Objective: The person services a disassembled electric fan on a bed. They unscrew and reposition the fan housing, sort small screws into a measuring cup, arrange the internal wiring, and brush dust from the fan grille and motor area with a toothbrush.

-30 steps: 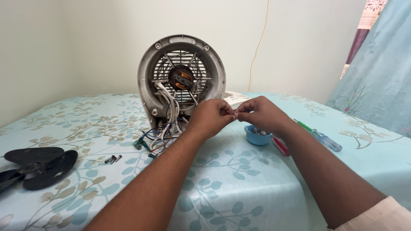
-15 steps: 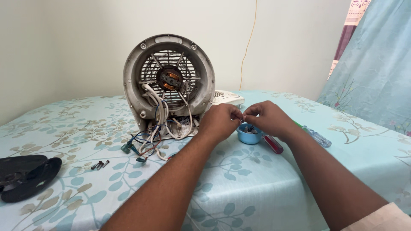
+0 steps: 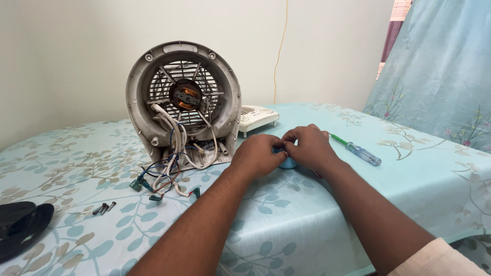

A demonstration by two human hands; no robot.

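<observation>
two hands meet at the middle of the table, but we sweep from the left first: a black fan blade (image 3: 23,227) lies at the edge of the leaf-print cloth (image 3: 76,153), then loose dark screws (image 3: 104,208), then the grey fan housing (image 3: 184,105) standing upright, stripped, its motor (image 3: 185,96) bare and a tangle of wires (image 3: 163,176) spilling onto the cloth.

now our left hand (image 3: 258,155) and right hand (image 3: 309,148), fingertips pinched together, both curled close over a small blue cup (image 3: 287,163) that sits on the cloth under them, just right of the housing. whether they grip a small part between them we cannot tell; the fingers hide it. we'd judge the cup light, stiff plastic, easy to tip, best taken by its rim.

further right, behind the hands, a white box-shaped casing (image 3: 258,116) with a vent grille, then a green-shafted screwdriver with a clear blue handle (image 3: 360,152), well apart. no labels or packages readable from here.
</observation>
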